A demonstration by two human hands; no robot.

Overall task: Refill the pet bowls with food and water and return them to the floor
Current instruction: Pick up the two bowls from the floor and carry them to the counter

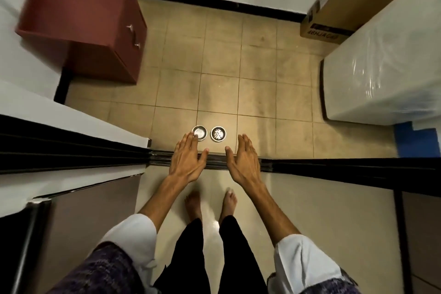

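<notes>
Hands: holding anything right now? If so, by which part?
Nothing is held. The left hand and right hand are both open with fingers spread, above the two bowls on the tiled floor; neither grips a bowl.

Floor (222, 59): beige square tiles, dark grout lines. Two bowls (218, 134) just beyond the left hand (188, 160): silver metal, one holding pale speckled kibble. Cabinet (95, 31): reddish-brown. Sleeves (133, 234): white. Trousers (191, 258): black. Box (334, 7): plain brown cardboard.

left hand (187, 161) outstretched, grip empty, right hand (243, 159) likewise
</notes>
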